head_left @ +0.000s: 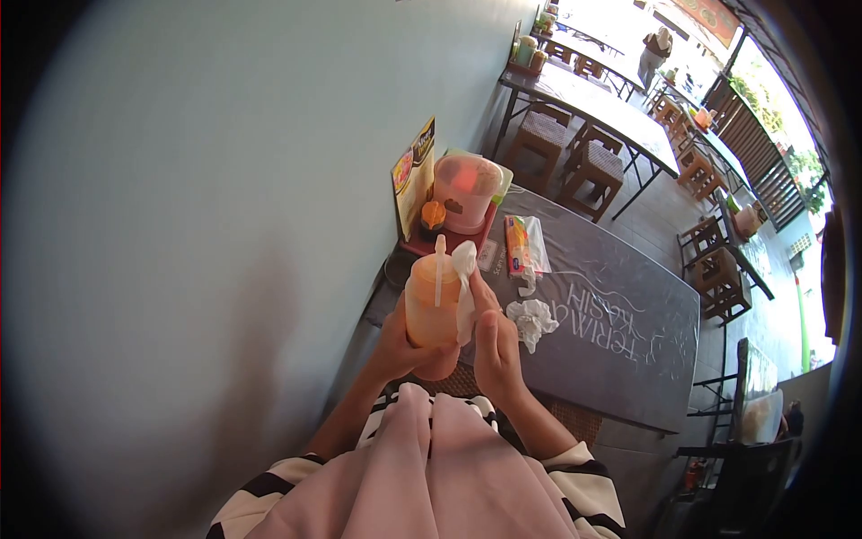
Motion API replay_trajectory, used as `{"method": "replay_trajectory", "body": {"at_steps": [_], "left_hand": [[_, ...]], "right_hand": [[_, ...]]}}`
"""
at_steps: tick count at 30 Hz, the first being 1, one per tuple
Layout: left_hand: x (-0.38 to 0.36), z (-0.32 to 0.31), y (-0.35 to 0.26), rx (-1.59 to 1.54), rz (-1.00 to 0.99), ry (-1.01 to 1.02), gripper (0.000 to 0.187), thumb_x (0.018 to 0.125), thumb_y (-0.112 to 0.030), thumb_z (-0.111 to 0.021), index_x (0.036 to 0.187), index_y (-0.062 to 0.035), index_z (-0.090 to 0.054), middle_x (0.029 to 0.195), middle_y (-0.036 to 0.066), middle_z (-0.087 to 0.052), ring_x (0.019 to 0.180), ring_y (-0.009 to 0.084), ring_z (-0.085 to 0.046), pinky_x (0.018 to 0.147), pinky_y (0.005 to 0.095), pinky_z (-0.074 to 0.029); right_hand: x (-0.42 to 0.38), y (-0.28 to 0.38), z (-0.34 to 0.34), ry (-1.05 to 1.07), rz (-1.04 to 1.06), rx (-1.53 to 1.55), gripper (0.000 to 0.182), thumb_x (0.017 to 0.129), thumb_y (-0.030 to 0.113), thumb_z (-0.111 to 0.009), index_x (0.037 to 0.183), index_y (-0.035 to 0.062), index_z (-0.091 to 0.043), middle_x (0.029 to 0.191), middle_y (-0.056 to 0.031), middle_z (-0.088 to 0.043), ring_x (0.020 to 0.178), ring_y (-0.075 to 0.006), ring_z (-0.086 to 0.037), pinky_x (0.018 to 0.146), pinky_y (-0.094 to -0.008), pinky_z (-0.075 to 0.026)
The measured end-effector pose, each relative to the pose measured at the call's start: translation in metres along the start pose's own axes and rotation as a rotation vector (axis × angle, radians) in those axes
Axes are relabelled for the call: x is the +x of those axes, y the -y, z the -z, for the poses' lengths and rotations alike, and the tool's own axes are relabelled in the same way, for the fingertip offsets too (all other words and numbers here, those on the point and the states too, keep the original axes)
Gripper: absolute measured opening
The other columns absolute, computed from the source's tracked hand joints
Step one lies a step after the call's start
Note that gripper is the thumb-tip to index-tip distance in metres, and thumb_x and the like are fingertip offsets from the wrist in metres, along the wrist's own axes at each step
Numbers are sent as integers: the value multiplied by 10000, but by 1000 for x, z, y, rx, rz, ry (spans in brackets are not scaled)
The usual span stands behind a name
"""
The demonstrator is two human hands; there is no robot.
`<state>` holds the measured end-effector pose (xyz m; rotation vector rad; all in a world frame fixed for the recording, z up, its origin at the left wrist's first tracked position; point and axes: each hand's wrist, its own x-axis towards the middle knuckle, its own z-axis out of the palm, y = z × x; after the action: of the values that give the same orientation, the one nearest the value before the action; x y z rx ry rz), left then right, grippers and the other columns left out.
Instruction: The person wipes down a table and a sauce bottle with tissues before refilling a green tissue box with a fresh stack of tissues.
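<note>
left hand (392, 349) around orange bottle (433, 310), contents unclear, right hand (499, 349) holding tissue (465, 292)

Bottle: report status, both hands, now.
Left hand gripping bottle. Right hand holding white tissue at its side. Crumpled tissue on table, off right, not in the way.

Brown stools (594, 166) stand beside a long table (603, 106) near a pale wall (224, 135).

An orange-lidded translucent bottle (432, 310) stands roughly upright in the left hand (401, 346), white tissue (465, 292) against its side.
</note>
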<state>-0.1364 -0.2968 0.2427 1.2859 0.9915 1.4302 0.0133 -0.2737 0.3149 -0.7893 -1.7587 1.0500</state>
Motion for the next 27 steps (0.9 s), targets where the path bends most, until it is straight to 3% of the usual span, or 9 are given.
{"method": "replay_trajectory", "body": {"at_steps": [4,7,10,14,17,20,22,23,27], "left_hand": [[-1,3,6,-38,28,76,846,675,-237,-787,1355,-37,-325,1211,86,-521,1108,169,-517,938,328,-420],[-4,1,-1,-129,106,219,863,661,-228,-796,1356,-39,-322,1223,82,-502,1119,170,-500,950,329,-408],[-7,-4,-3,-221,141,253,882,646,-226,-806,1358,-38,-319,1235,80,-485,1128,175,-486,955,328,-401],[-6,-4,-2,-235,154,217,881,648,-230,-808,1355,-31,-323,1238,86,-480,1127,180,-481,962,332,-394],[-8,-8,8,-152,79,114,876,656,-251,-815,1348,-21,-329,1243,89,-478,1137,179,-477,971,338,-387],[-8,-10,15,-166,-2,4,878,659,-275,-822,1340,-12,-334,1249,96,-479,1145,184,-478,980,343,-379],[-5,-3,21,-185,-17,-118,866,666,-290,-821,1330,-12,-340,1241,98,-485,1141,186,-487,963,336,-395],[-4,1,24,-186,-15,-115,866,666,-290,-821,1330,-12,-340,1241,98,-485,1141,186,-487,963,336,-395],[0,17,34,-202,-62,-249,820,710,-361,-784,1310,-13,-347,1214,96,-495,1114,188,-516,935,330,-427]], "right_hand": [[14,0,0,-41,-53,-43,702,981,503,-188,1341,-71,-373,1352,-172,-440,1269,-259,-404,1062,-326,-259],[32,-7,15,212,-421,523,723,963,564,-204,1240,-33,-504,1124,-105,-595,1026,-165,-558,953,-268,-383],[44,-18,23,431,-533,728,764,950,591,-160,1217,-27,-522,1135,-110,-588,1047,-168,-549,963,-270,-384],[37,-22,16,367,-500,691,785,941,608,-147,1227,-22,-516,1155,-112,-583,1064,-169,-544,970,-274,-385],[21,-24,2,137,-539,719,788,937,615,-161,1249,-25,-499,1172,-117,-576,1085,-173,-534,972,-276,-380],[-4,-41,-13,-35,-370,678,736,962,565,-191,1299,-35,-451,1200,-125,-564,1099,-183,-528,985,-285,-368],[-21,-39,-19,-57,-342,311,678,982,503,-226,1344,-45,-392,1250,-149,-537,1147,-197,-502,1011,-294,-339],[-26,-50,-29,-82,-125,290,642,987,456,-257,1370,-52,-346,1344,-207,-449,1247,-282,-437,1062,-363,-279],[-53,-68,-53,-52,248,-156,632,971,441,-302,1365,-50,-355,1437,-256,-289,1357,-403,-236,1100,-506,-137]]}}
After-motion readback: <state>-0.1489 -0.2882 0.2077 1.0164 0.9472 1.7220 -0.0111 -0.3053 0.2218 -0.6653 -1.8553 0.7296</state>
